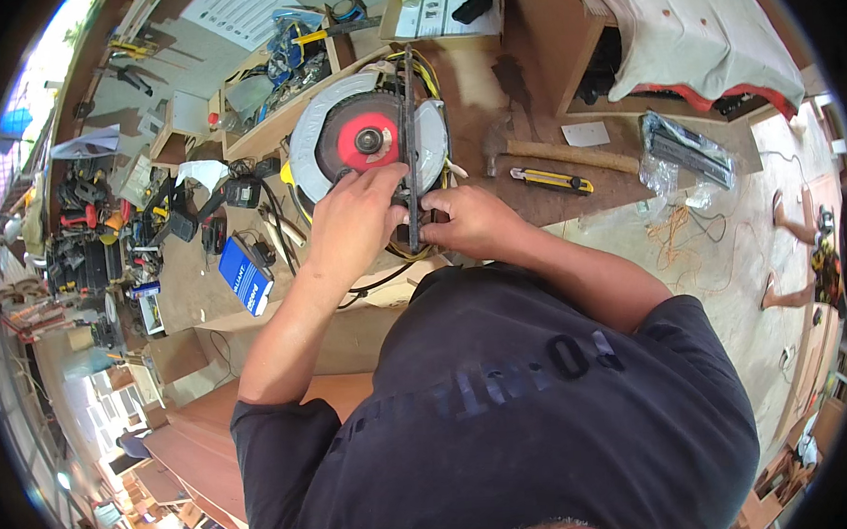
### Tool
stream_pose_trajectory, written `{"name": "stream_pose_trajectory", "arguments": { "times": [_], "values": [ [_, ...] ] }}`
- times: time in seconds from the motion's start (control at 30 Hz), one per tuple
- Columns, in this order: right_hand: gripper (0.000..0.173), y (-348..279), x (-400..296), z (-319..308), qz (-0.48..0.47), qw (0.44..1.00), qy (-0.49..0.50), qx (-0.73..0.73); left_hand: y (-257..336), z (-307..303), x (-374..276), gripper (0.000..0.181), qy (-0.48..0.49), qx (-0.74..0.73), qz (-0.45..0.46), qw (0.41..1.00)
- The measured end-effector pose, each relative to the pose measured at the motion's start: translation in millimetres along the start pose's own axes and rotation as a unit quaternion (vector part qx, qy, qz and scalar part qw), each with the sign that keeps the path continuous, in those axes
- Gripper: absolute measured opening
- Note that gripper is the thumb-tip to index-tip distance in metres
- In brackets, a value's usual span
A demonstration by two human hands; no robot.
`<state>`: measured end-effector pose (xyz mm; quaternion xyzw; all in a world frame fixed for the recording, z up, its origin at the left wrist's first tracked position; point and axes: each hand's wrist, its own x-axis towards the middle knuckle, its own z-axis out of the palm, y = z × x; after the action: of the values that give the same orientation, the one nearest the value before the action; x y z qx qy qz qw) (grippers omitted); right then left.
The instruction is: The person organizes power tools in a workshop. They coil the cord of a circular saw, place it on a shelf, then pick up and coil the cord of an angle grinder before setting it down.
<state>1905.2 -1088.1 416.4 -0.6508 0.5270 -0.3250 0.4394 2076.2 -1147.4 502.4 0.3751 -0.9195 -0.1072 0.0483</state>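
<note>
A circular saw (pixel 307 143) lies on the workbench before me, its round blade (pixel 351 141) with a red centre facing up. Its dark base plate (pixel 409 109) is seen edge-on, running away from me. My left hand (pixel 351 221) grips the near part of the saw, fingers by the blade's lower edge and thumb close to the base plate. On the other side of that plate, my right hand (pixel 468 220) pinches a small dark part near its close end. The fingers partly hide what they hold. Yellow and black cable lies around the saw.
Right of the saw lie a hammer (pixel 571 156), a yellow utility knife (pixel 552 180) and a plastic-wrapped part (pixel 688 150). A blue box (pixel 245 276) and cordless tools (pixel 239 193) are at left. Behind stands a wooden tray (pixel 276 132). Another person's legs (pixel 794 223) show far right.
</note>
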Motion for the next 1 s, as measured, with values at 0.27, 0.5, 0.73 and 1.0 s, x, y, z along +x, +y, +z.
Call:
{"name": "stream_pose_trajectory", "arguments": {
  "times": [0.27, 0.5, 0.73, 1.0],
  "values": [
    [0.028, -8, -21, -6, 0.006, 0.988, 0.112, -0.108, 3, 3, -1, 0.04, 0.02, 0.028, 0.036, 0.999],
    [0.037, 31, -44, -25, 0.094, 0.986, 0.086, -0.107, -27, 4, -49, 0.039, 0.362, -0.115, -0.113, 0.918],
    [0.028, 63, -57, -38, 0.044, 0.962, 0.209, 0.169, -107, 69, -115, 0.056, 0.306, -0.476, -0.477, 0.672],
    [0.033, -14, -38, -39, -0.078, 0.94, -0.116, 0.312, -87, 94, -112, 0.053, 0.144, -0.598, -0.393, 0.684]
  ]
}}
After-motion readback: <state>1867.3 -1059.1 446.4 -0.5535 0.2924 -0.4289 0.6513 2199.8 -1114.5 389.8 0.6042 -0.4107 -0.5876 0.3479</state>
